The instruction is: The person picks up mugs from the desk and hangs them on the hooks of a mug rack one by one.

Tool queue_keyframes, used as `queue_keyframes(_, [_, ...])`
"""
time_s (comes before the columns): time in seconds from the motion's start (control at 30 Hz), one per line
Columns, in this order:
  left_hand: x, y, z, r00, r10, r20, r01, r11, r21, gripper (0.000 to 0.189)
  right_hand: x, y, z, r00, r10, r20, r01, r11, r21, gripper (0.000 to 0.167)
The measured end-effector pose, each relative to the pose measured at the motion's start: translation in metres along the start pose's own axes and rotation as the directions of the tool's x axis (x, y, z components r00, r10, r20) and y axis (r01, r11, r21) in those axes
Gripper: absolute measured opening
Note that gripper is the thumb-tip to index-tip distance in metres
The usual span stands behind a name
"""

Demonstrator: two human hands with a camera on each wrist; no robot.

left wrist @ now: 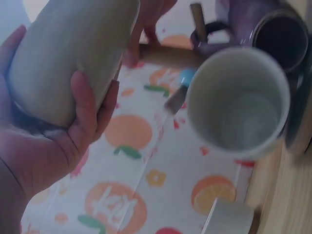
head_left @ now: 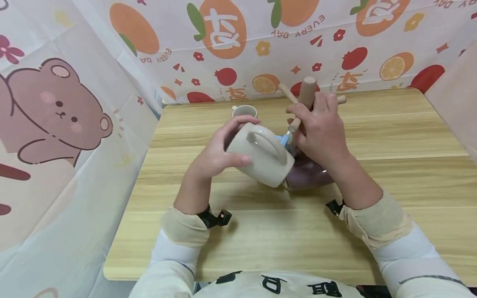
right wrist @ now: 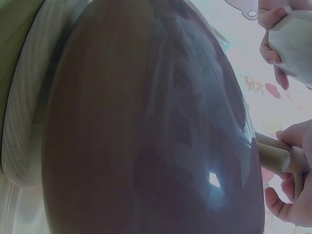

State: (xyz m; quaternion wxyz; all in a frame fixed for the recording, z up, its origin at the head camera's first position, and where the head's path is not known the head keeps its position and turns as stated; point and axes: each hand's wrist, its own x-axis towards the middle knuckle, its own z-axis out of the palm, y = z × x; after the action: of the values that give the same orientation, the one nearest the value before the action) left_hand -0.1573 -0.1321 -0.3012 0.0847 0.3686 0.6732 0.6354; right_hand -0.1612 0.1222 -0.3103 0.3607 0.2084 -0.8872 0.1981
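My left hand (head_left: 212,155) grips a cream mug (head_left: 257,159), tilted with its handle facing up. In the left wrist view the mug's smooth side fills the palm. My right hand (head_left: 320,128) holds the wooden mug rack (head_left: 307,91) near its top, fingers around the post and pegs. A glossy purple mug (head_left: 307,174) hangs below that hand, its handle (left wrist: 214,29) over a peg. Beside it, a pale mug (left wrist: 239,102) shows its open mouth in the left wrist view, a light blue handle (left wrist: 187,75) at a peg. The cream mug mostly hides it in the head view.
A small white cup (head_left: 244,111) stands at the back of the wooden table (head_left: 261,240). Behind it hangs a fruit-print cloth (head_left: 238,49). Purple glaze nearly fills the right wrist view, with the rack's wooden base (right wrist: 24,117) at its left.
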Motion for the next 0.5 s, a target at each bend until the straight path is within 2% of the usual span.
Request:
queue_keyframes(0.1, [0.005,-0.003,0.01,0.997,-0.075,-0.013,0.075,0.997,0.006,0.079,-0.001,0.002,0.0,1.0,-0.007,0.002,0.007,1.0,0.009,0.027])
queue_keyframes(0.23, [0.011,-0.005,0.018,0.988,-0.145,-0.045,0.144,0.989,-0.008,0.069,-0.001,0.003,0.0,1.0,-0.016,0.008,0.015,1.0,0.02,0.034])
queue_keyframes(0.5, [0.018,-0.011,0.027,0.978,-0.204,-0.046,0.205,0.979,0.001,0.063,-0.001,0.005,-0.002,0.999,-0.027,0.027,0.027,0.999,0.032,0.031])
